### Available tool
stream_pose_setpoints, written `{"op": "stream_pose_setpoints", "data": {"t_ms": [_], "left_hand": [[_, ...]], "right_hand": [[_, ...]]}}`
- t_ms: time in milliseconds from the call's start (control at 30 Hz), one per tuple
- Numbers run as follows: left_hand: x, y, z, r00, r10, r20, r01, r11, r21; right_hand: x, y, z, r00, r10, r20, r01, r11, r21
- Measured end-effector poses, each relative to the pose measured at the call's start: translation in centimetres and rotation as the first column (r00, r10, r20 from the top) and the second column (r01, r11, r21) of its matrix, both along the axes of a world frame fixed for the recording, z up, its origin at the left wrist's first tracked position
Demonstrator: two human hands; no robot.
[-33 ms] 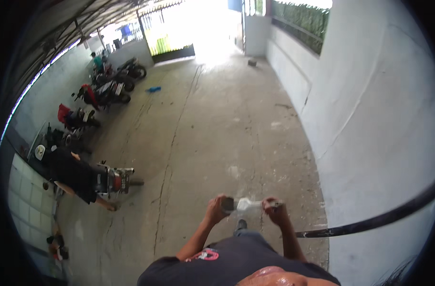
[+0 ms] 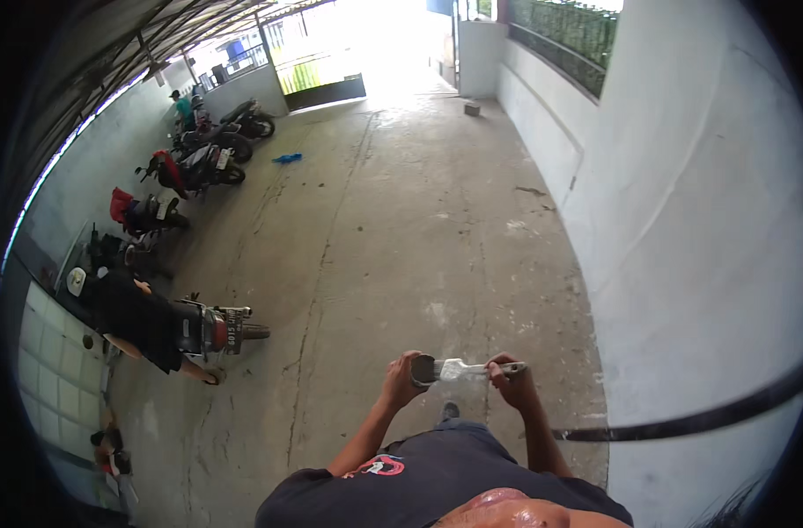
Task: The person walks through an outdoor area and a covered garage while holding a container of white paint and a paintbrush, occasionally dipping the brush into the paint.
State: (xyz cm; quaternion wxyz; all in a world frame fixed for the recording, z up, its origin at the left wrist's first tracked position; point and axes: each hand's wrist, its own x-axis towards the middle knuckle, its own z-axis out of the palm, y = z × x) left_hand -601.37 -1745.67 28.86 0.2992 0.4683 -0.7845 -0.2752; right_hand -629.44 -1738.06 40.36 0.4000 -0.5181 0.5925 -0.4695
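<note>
My right hand (image 2: pixel 508 377) is closed round the handle of a paintbrush (image 2: pixel 459 370). The brush lies level in front of my body, its white-smeared wide part pointing left. My left hand (image 2: pixel 402 377) is closed on a dark, round-edged thing (image 2: pixel 424 370) at the brush's bristle end. Whether this is a small container or some other piece is unclear. The bristles meet its edge, and the two hands stand a short way apart.
A pale wall (image 2: pixel 683 220) runs along my right, with a black curved bar (image 2: pixel 683 427) beside me. To my left, a person in black (image 2: pixel 133 312) bends by a motorcycle (image 2: pixel 217 330). Several motorcycles (image 2: pixel 195 167) stand farther off. A blue item (image 2: pixel 287 158) and a block (image 2: pixel 471 109) lie on the concrete floor.
My view has shifted a little. The brush was blurred before and shows sharply now, with more of its handle visible beyond my right hand. Both hands keep their hold.
</note>
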Motion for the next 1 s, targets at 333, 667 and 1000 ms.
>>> {"op": "stream_pose_setpoints", "data": {"t_ms": [333, 667, 1000], "left_hand": [[-0.2, -24.6, 0.3, 0.957, 0.29, -0.009, -0.29, 0.957, -0.027], [-6.0, -54.6, -1.6, 0.987, 0.157, -0.04, -0.157, 0.987, -0.016], [-18.7, -84.5, 0.8, 0.983, -0.178, 0.036, 0.181, 0.977, -0.117]], "right_hand": [[-2.3, -32.7, 2.3, 0.943, 0.324, 0.075, -0.326, 0.945, 0.016], [-4.3, -59.4, 0.6, 0.967, 0.227, 0.114, -0.235, 0.97, 0.056], [-13.0, -84.3, -3.5, 0.879, -0.403, 0.256, 0.437, 0.895, -0.092]]}}
